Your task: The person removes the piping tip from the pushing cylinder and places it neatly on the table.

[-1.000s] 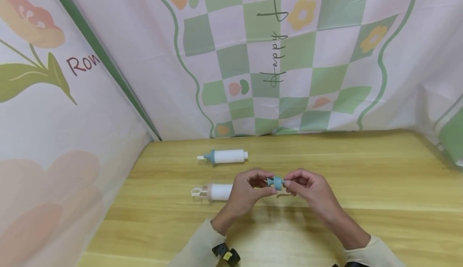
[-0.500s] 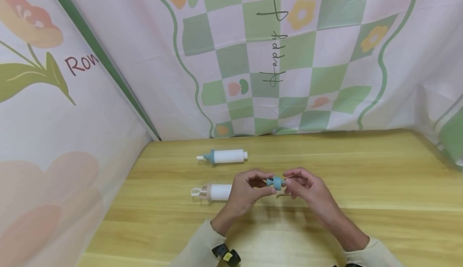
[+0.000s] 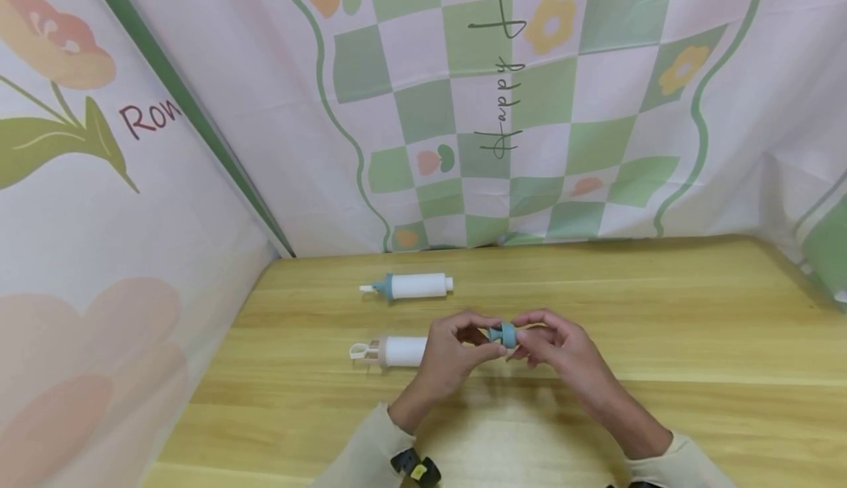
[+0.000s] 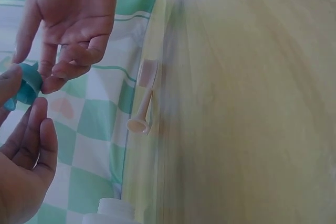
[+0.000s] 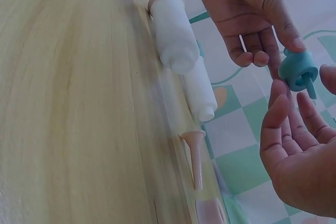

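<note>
Between my hands is a small teal cap-like piece with a flared end on its left. My left hand pinches it between thumb and fingers. My right hand has its thumb and fingertips at the right side of the piece. From the right wrist view, a thin stem sticks out of the teal piece between the right thumb and fingers. Behind the left hand lies a white bottle with a pink collar, partly hidden. A second white bottle with a teal top lies farther back.
On the wooden table lies a pink funnel-shaped piece, with a pale pink flat piece at its narrow end. A checked cloth hangs behind the table, and a flowered cloth at the left.
My right fingers have moved left, closer against the teal piece, and now cover the stem seen earlier on its right side. My left hand stays nearly still; the bottles have not moved.
</note>
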Demonstrator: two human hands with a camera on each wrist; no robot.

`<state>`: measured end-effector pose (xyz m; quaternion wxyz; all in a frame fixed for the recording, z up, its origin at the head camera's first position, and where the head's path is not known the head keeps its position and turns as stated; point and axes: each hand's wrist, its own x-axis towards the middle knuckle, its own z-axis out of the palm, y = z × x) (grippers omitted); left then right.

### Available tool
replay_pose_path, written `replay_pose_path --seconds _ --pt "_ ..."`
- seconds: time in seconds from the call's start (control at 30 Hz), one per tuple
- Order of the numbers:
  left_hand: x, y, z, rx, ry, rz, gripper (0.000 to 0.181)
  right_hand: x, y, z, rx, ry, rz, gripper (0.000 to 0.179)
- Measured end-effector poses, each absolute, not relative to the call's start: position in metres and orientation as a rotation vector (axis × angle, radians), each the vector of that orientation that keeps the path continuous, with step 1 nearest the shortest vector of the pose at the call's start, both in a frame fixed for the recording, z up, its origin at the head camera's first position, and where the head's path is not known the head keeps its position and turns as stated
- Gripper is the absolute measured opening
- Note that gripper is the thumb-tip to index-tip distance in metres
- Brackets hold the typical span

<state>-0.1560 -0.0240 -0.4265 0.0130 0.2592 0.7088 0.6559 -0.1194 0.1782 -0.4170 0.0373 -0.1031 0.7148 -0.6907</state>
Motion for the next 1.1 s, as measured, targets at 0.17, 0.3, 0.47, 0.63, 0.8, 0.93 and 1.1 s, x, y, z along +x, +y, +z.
replay_pose_path --seconds 0.17,0.3,0.47,0.63,0.8,0.93,1.1 --pt "-0.1554 -0.0228 -0.4286 0.853 2.223 2.040 0.028 -0.1193 0.1774 -0.4166 -0.290 2.190 -2.114 0.034" --pt "-0.1548 -0.0227 -0.4287 0.842 2.229 2.028 0.027 -0.1194 0.1770 -0.4169 -0.301 2.192 -2.116 0.033" --pt "-0.1551 -0.0240 -0.4270 0.849 2.276 2.006 0.027 -0.1193 0.1773 -0.4163 -0.339 2.196 -2.122 0.031" --pt "-0.1565 -0.0249 -0.4277 0.904 2.345 1.979 0.026 -0.1184 0.1776 -0.4158 -0.342 2.210 -2.118 0.031" --pt "-0.1570 -0.0254 -0.4275 0.907 2.379 1.956 0.024 -0.1180 0.1775 -0.4162 -0.316 2.224 -2.114 0.031" --pt "-0.1571 -0.0256 -0.4275 0.897 2.365 1.967 0.025 -0.1180 0.1775 -0.4165 -0.304 2.224 -2.121 0.031" --pt "-0.1570 -0.0253 -0.4266 0.893 2.368 1.977 0.024 -0.1181 0.1780 -0.4161 -0.321 2.224 -2.130 0.031"
